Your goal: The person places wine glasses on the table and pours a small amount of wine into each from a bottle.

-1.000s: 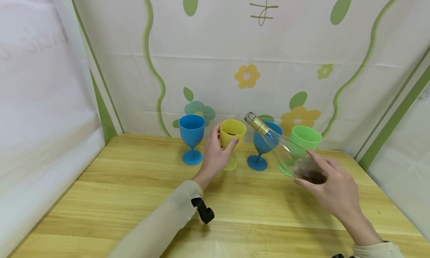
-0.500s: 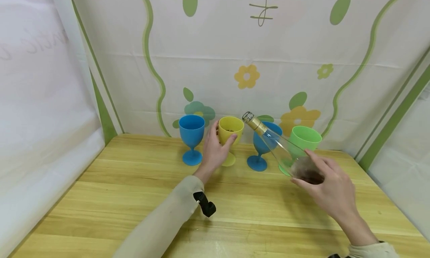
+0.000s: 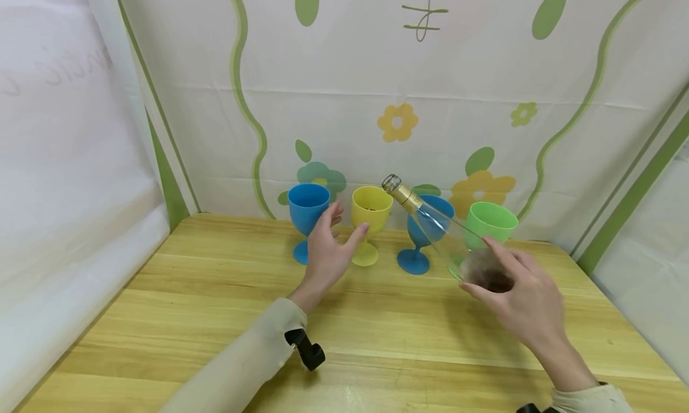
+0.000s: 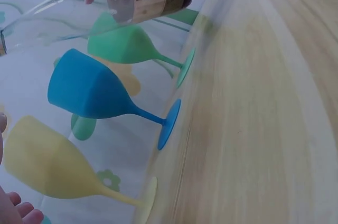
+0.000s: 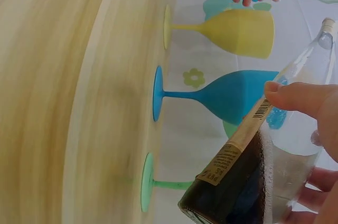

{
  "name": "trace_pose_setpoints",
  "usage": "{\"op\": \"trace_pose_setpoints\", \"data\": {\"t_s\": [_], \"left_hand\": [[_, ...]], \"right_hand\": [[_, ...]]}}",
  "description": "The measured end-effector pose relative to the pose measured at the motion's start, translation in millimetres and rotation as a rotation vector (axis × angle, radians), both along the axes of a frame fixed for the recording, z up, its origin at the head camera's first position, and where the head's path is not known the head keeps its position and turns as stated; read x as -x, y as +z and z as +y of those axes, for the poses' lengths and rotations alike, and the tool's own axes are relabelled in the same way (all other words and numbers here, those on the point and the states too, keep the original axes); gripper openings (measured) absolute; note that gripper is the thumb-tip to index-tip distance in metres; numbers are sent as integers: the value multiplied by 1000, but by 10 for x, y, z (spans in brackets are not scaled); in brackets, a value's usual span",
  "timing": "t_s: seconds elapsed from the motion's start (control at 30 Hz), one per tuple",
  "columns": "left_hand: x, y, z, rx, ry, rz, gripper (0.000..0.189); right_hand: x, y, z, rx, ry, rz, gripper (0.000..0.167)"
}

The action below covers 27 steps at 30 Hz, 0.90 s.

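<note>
I am watching the right hand [image 3: 530,299] gripping a tilted, clear glass bottle [image 3: 442,231], dark frothy liquid [image 5: 240,197] pooling in its base and its mouth pointing toward the yellow goblet [image 3: 370,220]. The left hand [image 3: 329,254] is hovering beside that goblet, fingers loosely parted, clasping nothing. Four matte, round-bowled goblets are standing upright in a row: the yellow one, two blue goblets [image 4: 92,89] and one green goblet [image 3: 494,223]. They're lining the back of a wood-grained tabletop [image 3: 188,317], before a white, flower-printed fabric backdrop [image 3: 334,54].
</note>
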<state>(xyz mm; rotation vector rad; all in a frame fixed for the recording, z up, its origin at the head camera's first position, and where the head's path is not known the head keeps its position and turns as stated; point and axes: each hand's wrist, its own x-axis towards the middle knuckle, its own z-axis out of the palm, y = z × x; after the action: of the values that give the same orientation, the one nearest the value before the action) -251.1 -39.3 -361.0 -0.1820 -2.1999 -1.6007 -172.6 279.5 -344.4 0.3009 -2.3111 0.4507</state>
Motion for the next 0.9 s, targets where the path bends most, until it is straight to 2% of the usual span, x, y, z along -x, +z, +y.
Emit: {"op": "trace_pose_setpoints", "data": {"t_s": [0.3,0.4,0.53,0.63,0.73,0.8,0.9], "left_hand": [[-198,52,-216,-66,-3,-1,73],[-250,66,-305,-60,24,23,70],[-303,70,-415,-60,111,81,63],[-299,65,-495,-63,188,121,61],[-259,72,-575,-74,234,116,64],[-217,77,-622,-78,239,88,68],[-154,94,-683,-76,213,37,77]], "right_hand": [[39,9,-129,1,21,15,97],[54,19,-164,3,28,22,96],[61,33,-211,1,32,16,97],[60,48,-248,-2,32,5,97],[64,68,-291,-2,32,-4,97],[71,79,-320,-2,36,-2,96],[87,88,-365,-4,47,2,95]]}}
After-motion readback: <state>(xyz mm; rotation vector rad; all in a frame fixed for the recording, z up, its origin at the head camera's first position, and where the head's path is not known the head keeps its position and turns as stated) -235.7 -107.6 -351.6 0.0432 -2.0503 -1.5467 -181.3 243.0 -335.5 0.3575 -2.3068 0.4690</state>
